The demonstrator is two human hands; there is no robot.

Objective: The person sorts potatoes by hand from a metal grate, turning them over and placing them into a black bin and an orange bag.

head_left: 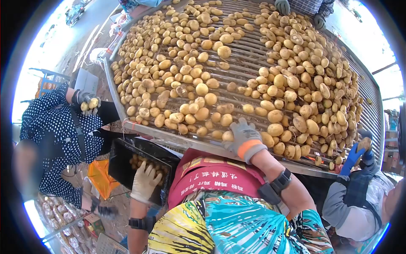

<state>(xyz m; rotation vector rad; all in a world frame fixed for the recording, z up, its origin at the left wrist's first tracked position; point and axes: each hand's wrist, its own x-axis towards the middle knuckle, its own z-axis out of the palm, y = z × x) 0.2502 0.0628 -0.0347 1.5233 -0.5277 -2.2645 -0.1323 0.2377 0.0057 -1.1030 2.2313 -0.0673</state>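
My left hand point(146, 183), in a cream glove, is over a black crate point(120, 157) at the left of my lap. Its fingers are apart above small potatoes point(136, 161) inside the crate; nothing shows in its grip. In a grey glove with an orange band, my right hand point(245, 139) reaches over the metal rim point(186, 142) of the slatted sorting table. Its fingers are spread among loose potatoes point(275, 129), palm down. One small potato point(227, 136) lies beside its thumb. Whatever is under the palm is hidden.
Potatoes cover much of the slatted table point(230, 84). One co-worker's gloved hand point(89, 104) at left holds potatoes; another's blue glove point(352, 160) at right holds one. Two gloved hands rest at the far edge. An orange bag point(102, 178) and filled sacks point(63, 222) are lower left.
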